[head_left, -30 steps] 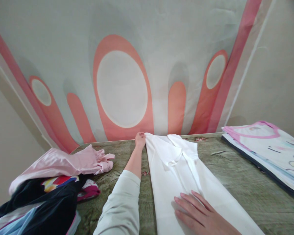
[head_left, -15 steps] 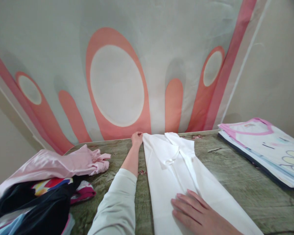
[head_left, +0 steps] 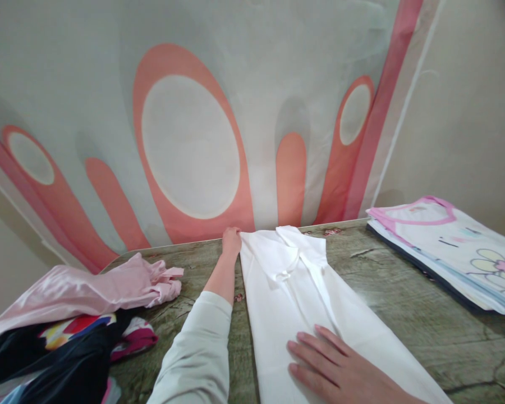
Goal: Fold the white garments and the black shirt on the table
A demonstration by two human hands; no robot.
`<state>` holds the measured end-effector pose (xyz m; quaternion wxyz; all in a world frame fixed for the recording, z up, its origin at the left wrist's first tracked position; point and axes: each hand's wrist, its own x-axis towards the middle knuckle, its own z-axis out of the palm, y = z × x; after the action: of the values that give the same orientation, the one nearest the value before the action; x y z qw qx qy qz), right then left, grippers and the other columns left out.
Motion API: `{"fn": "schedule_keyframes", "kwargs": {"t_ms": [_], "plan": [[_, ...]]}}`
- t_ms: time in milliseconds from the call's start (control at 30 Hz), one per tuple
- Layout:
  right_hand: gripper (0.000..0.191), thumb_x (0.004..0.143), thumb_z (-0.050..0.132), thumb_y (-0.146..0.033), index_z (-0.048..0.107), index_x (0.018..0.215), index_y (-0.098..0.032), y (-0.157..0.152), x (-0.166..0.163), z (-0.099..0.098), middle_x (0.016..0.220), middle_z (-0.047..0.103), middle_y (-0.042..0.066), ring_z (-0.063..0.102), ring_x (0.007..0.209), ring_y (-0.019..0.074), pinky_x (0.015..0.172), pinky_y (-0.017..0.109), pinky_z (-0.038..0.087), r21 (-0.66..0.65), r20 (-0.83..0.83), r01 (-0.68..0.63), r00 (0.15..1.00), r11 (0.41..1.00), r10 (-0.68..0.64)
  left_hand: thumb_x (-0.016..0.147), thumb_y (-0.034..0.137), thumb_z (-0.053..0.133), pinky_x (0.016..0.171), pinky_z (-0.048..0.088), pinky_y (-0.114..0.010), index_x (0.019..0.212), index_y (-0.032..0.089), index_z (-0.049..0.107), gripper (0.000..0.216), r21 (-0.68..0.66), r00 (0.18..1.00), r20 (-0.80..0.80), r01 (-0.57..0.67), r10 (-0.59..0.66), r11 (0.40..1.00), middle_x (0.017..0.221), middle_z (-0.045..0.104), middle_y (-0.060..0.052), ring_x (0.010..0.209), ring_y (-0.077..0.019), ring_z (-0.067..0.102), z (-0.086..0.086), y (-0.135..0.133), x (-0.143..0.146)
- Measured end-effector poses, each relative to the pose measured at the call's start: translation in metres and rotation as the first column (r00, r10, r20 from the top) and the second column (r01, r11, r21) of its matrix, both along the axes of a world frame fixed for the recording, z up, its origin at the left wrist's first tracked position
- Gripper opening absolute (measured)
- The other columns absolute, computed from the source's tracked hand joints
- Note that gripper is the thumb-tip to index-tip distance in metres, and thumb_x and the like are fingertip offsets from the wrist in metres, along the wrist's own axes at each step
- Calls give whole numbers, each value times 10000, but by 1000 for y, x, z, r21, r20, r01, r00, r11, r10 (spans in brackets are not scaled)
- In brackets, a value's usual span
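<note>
A white collared shirt (head_left: 278, 314) lies folded lengthwise on the wood-patterned tabletop, its collar at the far end. My left hand (head_left: 231, 241) reaches to the shirt's far left corner and pinches the cloth there with closed fingers. Nearer to me, my right hand (head_left: 332, 365) rests flat on the front of the shirt, fingers stretched out and slightly apart. The shirt's near end runs out of view at the bottom.
On the left lies a loose heap of clothes, with a pink garment (head_left: 96, 289) over a dark one (head_left: 71, 365). A neat stack of folded shirts (head_left: 450, 241) stands on the right. A wall with a coral-and-white pattern (head_left: 193, 146) rises behind the table (head_left: 387, 269).
The view has shifted slightly, so everything sits a little further left. My left hand still pinches the shirt's corner, and my right hand stays flat on the cloth.
</note>
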<state>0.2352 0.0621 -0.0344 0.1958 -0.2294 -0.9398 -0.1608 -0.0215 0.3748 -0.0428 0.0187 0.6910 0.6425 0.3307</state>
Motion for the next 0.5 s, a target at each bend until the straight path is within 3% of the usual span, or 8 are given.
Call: {"fn": "schedule_keyframes", "kwargs": {"t_ms": [100, 233, 333, 500], "plan": [[433, 917, 400, -362, 406, 1323, -215, 0, 0, 4, 1301, 516, 34, 477, 1183, 180, 1048, 346, 315, -32, 49, -9, 999, 999, 11, 835, 83, 402, 977, 327, -417, 1012, 178, 625, 299, 3, 998, -54, 23, -23, 1000, 1118, 585, -127, 1124, -257, 487, 9, -8, 5], [475, 914, 409, -342, 340, 1367, -218, -2, 2, 7, 1317, 497, 40, 461, 1202, 177, 1057, 346, 308, -112, 11, -19, 1000, 994, 21, 822, 54, 405, 1025, 267, -393, 1095, 173, 584, 347, -66, 984, -122, 123, -130, 990, 1223, 541, -129, 1193, -245, 444, 15, -22, 20], [486, 913, 407, -291, 310, 1384, -221, -6, 3, 8, 1348, 457, 43, 435, 1226, 191, 1058, 364, 309, -173, 3, -14, 1000, 985, 14, 845, 171, 468, 1042, 242, -391, 1143, 142, 550, 311, -149, 968, -148, 182, -204, 972, 1293, 484, -165, 1245, -265, 395, 7, -37, 28], [498, 912, 395, -286, 294, 1394, -216, -17, 4, 4, 1395, 385, 83, 371, 1270, 239, 1045, 423, 309, -226, 32, 11, 999, 974, -4, 853, 424, 476, 1051, 190, -476, 1246, 163, 463, 471, -255, 956, -164, 195, -241, 947, 1399, 358, -160, 1313, -292, 279, -9, -62, 22]]}}
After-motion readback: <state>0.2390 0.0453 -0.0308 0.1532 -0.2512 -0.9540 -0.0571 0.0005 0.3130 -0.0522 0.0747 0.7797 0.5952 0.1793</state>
